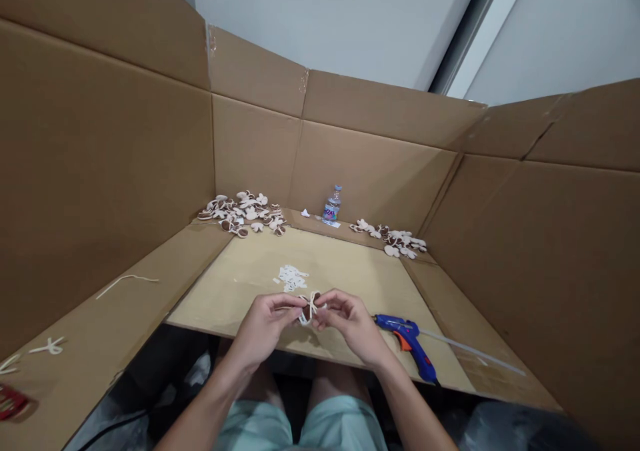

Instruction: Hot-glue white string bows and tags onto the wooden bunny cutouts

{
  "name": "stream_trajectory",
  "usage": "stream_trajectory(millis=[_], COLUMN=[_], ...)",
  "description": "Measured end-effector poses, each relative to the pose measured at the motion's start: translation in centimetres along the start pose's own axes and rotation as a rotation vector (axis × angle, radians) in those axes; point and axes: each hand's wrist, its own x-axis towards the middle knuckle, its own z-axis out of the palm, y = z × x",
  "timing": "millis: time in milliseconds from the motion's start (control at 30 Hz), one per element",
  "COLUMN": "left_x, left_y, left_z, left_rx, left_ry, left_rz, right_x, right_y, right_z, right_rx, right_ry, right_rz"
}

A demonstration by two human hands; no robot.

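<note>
Between my two hands, just above the board's front edge, is a small brown piece with a cream cord bow (pixel 312 304) and a pale rim. My left hand (pixel 267 324) pinches its left side between thumb and fingers. On the other side, my right hand (pixel 353 321) grips it the same way; the fingers partly cover it. Behind the hands lies a pile of small white cut pieces (pixel 291 277). A blue glue gun (pixel 407 337) with an orange trigger rests to the right of my right hand, a long clear glue stick (pixel 475 351) coming out of its back.
Cardboard walls (pixel 375 164) surround the pale board (pixel 345 254). Heaps of brown and cream pieces lie at back left (pixel 245 212) and back right (pixel 395 239). A water bottle (pixel 332 205) stands between them. Loose cord (pixel 127 278), a tied bow (pixel 49 346) and a red object (pixel 11 401) lie left.
</note>
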Motion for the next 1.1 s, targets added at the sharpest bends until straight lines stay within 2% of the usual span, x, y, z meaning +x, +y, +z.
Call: stream_trajectory(millis=[233, 400, 500, 600, 700, 733, 767, 800, 867, 900, 933, 1000, 1100], left_x=[-0.2, -0.2, -0.3, -0.6, -0.5, -0.2, 0.1, 0.5, 1.7, 2.5, 3.5, 5.9, 10.4], left_y=[0.3, -0.4, -1.0, -1.3, -1.3, -1.4, -1.5, -1.6, -1.9, -2.1, -2.2, -2.4, -2.3], left_z=[0.3, 0.4, 0.6, 0.8, 0.9, 0.8, 0.6, 0.4, -0.2, -0.5, -0.8, -1.5, -2.5], left_rx=[-0.031, -0.009, 0.016, -0.003, 0.013, 0.053, 0.116, 0.191, 0.333, 0.384, 0.42, 0.466, 0.549], left_ry=[-0.038, -0.026, -0.073, -0.148, -0.199, -0.181, -0.137, -0.069, 0.078, 0.136, 0.181, 0.243, 0.324], left_rz=[-0.037, -0.068, -0.106, -0.164, -0.17, -0.142, -0.095, -0.037, 0.066, 0.099, 0.119, 0.129, 0.117], right_x=[-0.2, -0.8, -1.6, -2.4, -2.9, -3.1, -3.2, -3.4, -4.1, -4.6, -5.1, -6.4, -8.2], right_y=[0.6, 0.4, 0.5, 0.9, 0.7, 0.3, -0.3, -1.0, -2.2, -2.7, -3.0, -2.8, -1.3], right_z=[-0.2, 0.0, -0.1, -1.0, -3.2, -4.3, -5.5, -6.8, -9.4, -10.6, -11.6, -13.1, -14.5], right_rx=[0.025, 0.025, 0.022, 0.01, -0.135, -0.218, -0.311, -0.405, -0.626, -0.749, -0.854, -1.012, -1.119], right_ry=[0.026, 0.031, 0.032, -0.031, -0.106, -0.078, 0.026, 0.21, 0.601, 0.691, 0.731, 0.724, 0.704], right_rz=[0.022, 0.031, 0.042, 0.126, 0.224, 0.215, 0.145, 0.062, -0.011, -0.011, 0.003, 0.047, 0.175])
